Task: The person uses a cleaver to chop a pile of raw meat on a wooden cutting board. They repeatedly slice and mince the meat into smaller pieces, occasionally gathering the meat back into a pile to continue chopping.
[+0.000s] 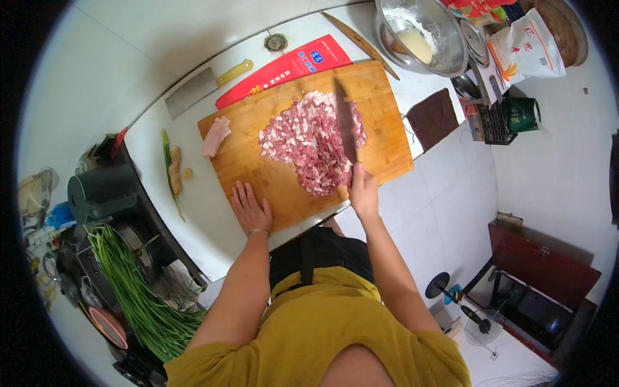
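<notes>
Looking down through the head view, the right hand [363, 193] grasps the handle of a long knife [345, 122], its fingers wrapped around the grip at the near edge of the chopped meat [309, 138]. The dark blade points away from the person and lies over the right part of the meat; whether its edge touches the pieces is not clear. The pink-and-white meat sits in a loose heap at the middle of a wooden chopping board [383, 145], which stands at a slant on the white tabletop [200, 209]. The left hand [251, 208] grasps nothing: it rests on the board's near left corner, palm down, fingers stretched out and slightly apart. A pale pink slab [216, 137] lies at the board's left edge. Beyond the board's far edge is a red packet [287, 69], with a yellow-handled cleaver [193, 92] just to its left. Left of the board lie a green onion [168, 158] and a knobbly piece of ginger [175, 171], side by side. A steel bowl [387, 45] holding pale dough [416, 45] stands past the far right corner, and a dark brown cloth [433, 119] lies right of the board.
</notes>
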### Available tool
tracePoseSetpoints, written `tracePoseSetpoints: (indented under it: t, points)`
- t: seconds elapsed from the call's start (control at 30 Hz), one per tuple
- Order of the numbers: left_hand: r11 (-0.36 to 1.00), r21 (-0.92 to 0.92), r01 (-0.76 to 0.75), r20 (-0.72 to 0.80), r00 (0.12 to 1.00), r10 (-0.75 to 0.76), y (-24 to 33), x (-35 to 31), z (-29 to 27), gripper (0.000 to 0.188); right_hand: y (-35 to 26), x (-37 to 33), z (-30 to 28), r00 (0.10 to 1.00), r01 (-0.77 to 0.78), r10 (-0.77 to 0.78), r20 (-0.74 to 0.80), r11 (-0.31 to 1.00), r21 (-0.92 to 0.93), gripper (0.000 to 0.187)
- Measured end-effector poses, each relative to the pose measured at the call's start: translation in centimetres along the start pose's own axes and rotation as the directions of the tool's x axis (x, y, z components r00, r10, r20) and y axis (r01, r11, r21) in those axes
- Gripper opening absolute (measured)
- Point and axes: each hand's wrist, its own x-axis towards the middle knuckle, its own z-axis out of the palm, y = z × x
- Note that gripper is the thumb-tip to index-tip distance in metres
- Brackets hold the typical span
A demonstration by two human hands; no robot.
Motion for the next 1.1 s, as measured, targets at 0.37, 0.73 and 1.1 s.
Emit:
tracePoseSetpoints:
  t: [0.37, 0.73, 1.1]
  points:
    - [1.0, -0.005, 0.012, 0.011, 1.0, -0.012, 0.1, 0.2, -0.2, 0.064, -1.5, 0.8, -0.6, 0.986, 0.143, -0.15, -0.079, 0.986, -0.085, 0.058]
    - [0.999, 0.016, 0.041, 0.067, 0.997, -0.042, 0.2, 0.3, -0.5, 0.064, -1.6, 1.5, -0.3, 0.992, 0.117, -0.119, -0.048, 0.992, -0.039, 0.056]
    - [1.0, -0.013, 0.016, 0.04, 0.999, -0.016, 0.1, 0.2, -0.3, 0.065, -2.1, 0.7, -0.5, 0.995, 0.092, -0.095, 0.022, 0.99, 0.106, 0.052]
